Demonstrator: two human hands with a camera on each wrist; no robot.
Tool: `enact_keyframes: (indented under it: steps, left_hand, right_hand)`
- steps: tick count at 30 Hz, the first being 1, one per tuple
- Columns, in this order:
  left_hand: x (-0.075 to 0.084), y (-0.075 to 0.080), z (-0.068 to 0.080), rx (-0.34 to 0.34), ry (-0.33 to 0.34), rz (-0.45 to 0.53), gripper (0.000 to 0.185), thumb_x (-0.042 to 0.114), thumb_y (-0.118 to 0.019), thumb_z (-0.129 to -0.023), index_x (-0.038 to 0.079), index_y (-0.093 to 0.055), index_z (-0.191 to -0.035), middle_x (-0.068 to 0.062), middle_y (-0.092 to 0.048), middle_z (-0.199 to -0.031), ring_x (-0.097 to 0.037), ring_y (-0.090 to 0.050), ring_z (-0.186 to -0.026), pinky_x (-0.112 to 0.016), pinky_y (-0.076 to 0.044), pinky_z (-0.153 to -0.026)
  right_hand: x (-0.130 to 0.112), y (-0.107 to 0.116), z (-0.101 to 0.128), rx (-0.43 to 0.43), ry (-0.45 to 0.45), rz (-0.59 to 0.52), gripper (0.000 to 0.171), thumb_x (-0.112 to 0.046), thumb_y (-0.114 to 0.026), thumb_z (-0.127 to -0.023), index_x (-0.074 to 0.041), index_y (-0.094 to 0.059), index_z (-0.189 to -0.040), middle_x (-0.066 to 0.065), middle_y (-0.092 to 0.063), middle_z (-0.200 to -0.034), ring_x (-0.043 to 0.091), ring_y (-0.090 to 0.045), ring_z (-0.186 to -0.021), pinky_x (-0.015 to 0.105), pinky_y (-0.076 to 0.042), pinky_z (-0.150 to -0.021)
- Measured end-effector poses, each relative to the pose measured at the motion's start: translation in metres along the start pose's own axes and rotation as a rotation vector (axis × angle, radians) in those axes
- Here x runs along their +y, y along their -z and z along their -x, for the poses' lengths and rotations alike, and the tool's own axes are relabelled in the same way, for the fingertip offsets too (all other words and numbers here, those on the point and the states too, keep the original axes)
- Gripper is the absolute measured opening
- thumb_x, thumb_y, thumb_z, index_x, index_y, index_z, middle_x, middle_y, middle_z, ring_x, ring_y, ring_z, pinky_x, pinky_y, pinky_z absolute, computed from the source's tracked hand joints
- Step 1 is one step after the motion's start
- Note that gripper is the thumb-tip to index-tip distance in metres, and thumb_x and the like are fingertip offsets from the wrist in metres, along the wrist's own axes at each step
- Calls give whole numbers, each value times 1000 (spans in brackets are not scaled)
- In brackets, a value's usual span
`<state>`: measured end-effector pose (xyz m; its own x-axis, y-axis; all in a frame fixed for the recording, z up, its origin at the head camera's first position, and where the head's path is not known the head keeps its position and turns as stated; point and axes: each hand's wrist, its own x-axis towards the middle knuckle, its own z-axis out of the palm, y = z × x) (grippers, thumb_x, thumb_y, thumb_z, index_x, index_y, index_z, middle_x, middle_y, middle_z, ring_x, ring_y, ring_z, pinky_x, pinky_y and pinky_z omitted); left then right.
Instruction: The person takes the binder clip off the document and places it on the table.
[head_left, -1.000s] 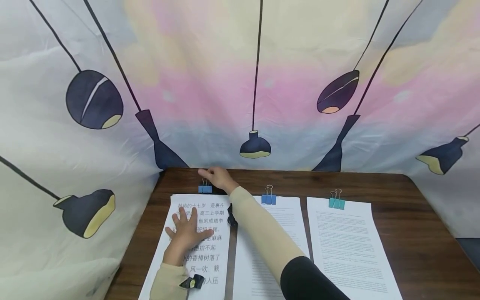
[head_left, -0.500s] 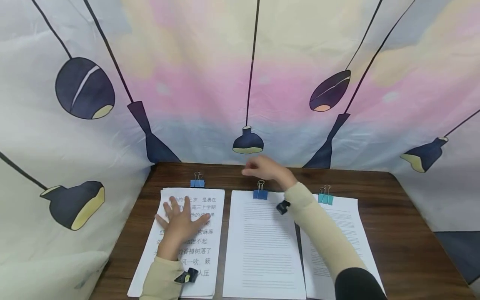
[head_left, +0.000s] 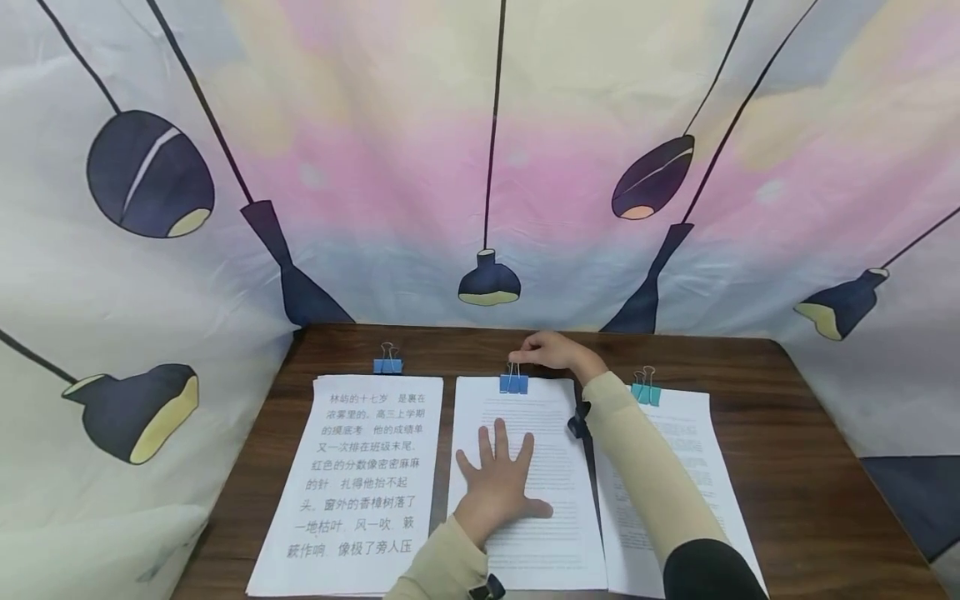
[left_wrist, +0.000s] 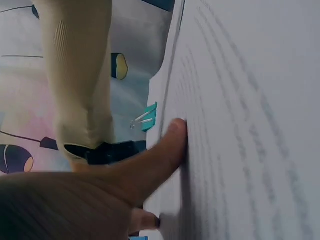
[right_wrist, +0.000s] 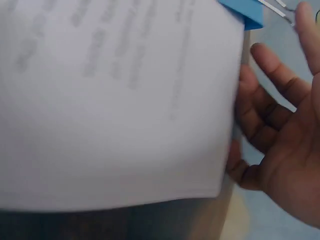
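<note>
My left hand (head_left: 502, 483) lies flat with spread fingers on the middle paper stack (head_left: 558, 467), which carries small printed lines. In the left wrist view its thumb (left_wrist: 162, 155) rests along the page. At that stack's top edge a blue binder clip (head_left: 513, 383) grips the paper, its wire handles standing up. My right hand (head_left: 553, 350) is at those handles. The right wrist view shows the right hand's thumb and forefinger apart, with the handle ends (right_wrist: 280, 11) near the thumb tip, and the other fingers bent beside the paper's edge.
On the left lies a stack with large Chinese print (head_left: 360, 483); a second blue binder clip (head_left: 387, 365) sits just past its top edge. A teal binder clip (head_left: 646, 394) holds the right stack (head_left: 693, 467). Behind the wooden table (head_left: 810, 467) hangs a lamp-patterned cloth (head_left: 405, 167).
My right hand has moved rightward from the left blue clip to the middle one. My left hand has shifted from the left stack onto the middle stack.
</note>
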<state>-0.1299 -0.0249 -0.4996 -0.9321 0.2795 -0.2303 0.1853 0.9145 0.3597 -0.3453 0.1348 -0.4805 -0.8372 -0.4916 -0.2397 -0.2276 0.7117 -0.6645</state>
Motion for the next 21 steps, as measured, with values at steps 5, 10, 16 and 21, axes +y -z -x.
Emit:
enact_keyframes:
  steps: [5,10,16,21]
  left_hand:
    - [1,3,1,-14,-4,3,109,63,-81,-67,20,-34,-155,-27,-7,-162,-54,-5,-145,-84,-13,-98]
    - [0,4,2,-13,-16,11,109,62,-81,-67,19,-35,-154,-28,-6,-161,-55,-4,-145,-84,-11,-97]
    - [-1,2,1,7,-30,11,109,62,-83,-65,18,-37,-153,-29,-8,-161,-56,-6,-144,-85,-12,-96]
    - [-2,-1,0,3,-25,12,109,62,-83,-64,19,-37,-153,-29,-8,-161,-55,-6,-144,-85,-12,-95]
  right_hand:
    - [1,-1,0,26,51,-36,38,-49,-66,-91,-12,-72,-91,3,-60,-85,19,-51,-82,34,-43,-72]
    - [-1,-3,-1,32,149,-48,28,-38,-64,-96,-12,-74,-95,6,-66,-89,18,-52,-80,32,-44,-72]
    - [0,-4,-2,38,209,-70,39,-28,-62,-98,5,-65,-78,5,-48,-65,15,-41,-63,30,-38,-63]
    - [2,-6,-5,28,231,-71,43,-26,-60,-99,10,-59,-76,-3,-39,-60,13,-33,-56,28,-36,-59]
